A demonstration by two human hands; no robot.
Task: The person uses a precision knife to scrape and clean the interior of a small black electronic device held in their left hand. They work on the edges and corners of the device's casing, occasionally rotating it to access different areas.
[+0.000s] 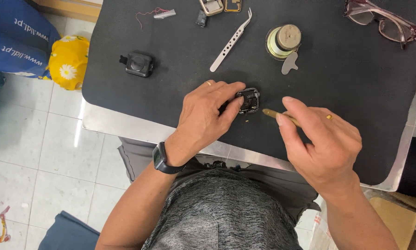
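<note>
Two hands at work over one black mat [347, 111], laid on one metal-edged table [101, 122]. Left hand [205, 118] lay palm down, fingers curled close and pinching one small square dark watch body [249, 100] against the mat, thumb and forefinger touching its left edge; wore one gold ring on a finger and one dark watch [161, 159] on the wrist. Right hand [321, 141] just beside it, fingers closed narrowly round one thin brass-coloured tool [277, 115], tip aimed at the watch body and stopped just short of its right side; touching or not, could not tell. One tiny yellowish speck on the mat below the watch body. Farther up the mat, well apart from the fingers: one pair of steel tweezers [231, 41], lying slantwise; one round spool of pale thread or tape [283, 41] with one small grey flat tab [289, 64] just beside it; one black square case part [138, 64] off to the left; two small gold-rimmed frames [219, 5] at the top edge, cut off by the picture; one little dark piece [201, 18] near them; one grey part trailing red wire [159, 14]. One pair of pink-rimmed spectacles [381, 21] at the far right corner. No open container seen; spool's contents not visible. Off the table, on the tiled floor to the left, one blue bag [16, 39] and one yellow flowered bundle [69, 60] touching it.
</note>
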